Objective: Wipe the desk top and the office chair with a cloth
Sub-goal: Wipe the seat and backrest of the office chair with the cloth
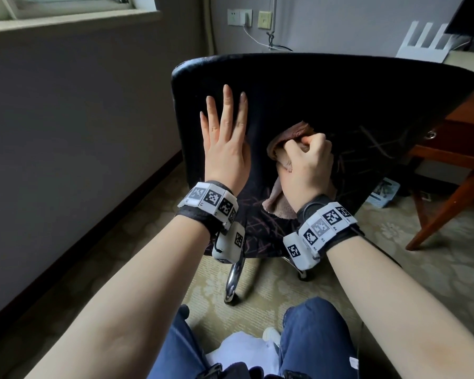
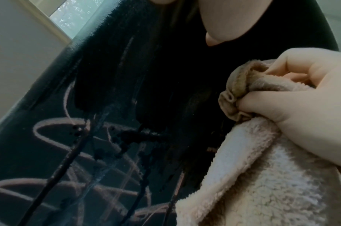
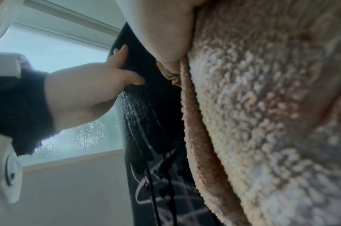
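left hand [image 1: 225,149]: fingers straight, spread, palm forward | right hand [image 1: 307,162]: fingers curled into a fist | both forearms extended

Right hand [image 1: 307,162] presses cloth [image 1: 285,138] against chair [image 1: 340,91].

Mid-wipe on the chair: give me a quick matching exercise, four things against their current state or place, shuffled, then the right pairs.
Things:
1. left hand
2. right hand
3. cloth
4. desk

States or places:
A. bunched at the top and hanging down the chair back
B. stands to the right, behind the chair
C. fingers straight, flat on the chair back
D. fingers curled round the cloth

Pairs: 1-C, 2-D, 3-A, 4-B
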`<state>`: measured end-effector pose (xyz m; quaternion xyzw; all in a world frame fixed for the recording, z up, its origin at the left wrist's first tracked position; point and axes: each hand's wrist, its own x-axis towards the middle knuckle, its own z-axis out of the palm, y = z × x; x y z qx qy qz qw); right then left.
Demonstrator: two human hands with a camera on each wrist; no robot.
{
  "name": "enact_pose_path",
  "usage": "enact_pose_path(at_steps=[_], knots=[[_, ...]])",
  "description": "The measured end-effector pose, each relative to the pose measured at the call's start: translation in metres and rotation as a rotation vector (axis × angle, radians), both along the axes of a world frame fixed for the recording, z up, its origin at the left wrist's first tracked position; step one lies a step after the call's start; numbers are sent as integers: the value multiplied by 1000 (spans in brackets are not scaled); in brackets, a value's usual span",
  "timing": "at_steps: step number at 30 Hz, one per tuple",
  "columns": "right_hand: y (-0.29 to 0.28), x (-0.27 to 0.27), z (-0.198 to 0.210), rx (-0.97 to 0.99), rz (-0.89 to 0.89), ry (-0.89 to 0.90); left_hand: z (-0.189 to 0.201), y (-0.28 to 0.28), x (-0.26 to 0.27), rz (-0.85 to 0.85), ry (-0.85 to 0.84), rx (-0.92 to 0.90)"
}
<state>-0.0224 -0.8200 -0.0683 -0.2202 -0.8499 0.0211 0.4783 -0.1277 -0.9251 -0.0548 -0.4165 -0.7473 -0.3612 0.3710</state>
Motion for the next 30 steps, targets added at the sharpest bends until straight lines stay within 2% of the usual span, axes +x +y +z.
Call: enact_pose_path(at_steps=[9,15,18,20,23,27,30], knots=[[-6,8,-26,-90,-49,-203,3,-2,7,10,-39,-35],[-1,17,-34,-199,-89,-556,5,-7,15,31,-74,-84],[7,28,-29,-319,-52,-607,7,-10,22,30,-90,-69],[9,37,-21,-362,8,-486,9,-10,28,9,-80,-31],[10,49,-2,-315,102,-177,17,-2,37,-45,14,-37],[15,52,27,-140,88,237,26,16,47,-57,62,-127],[22,51,41,-75,40,365,21,24,50,-26,82,-175]])
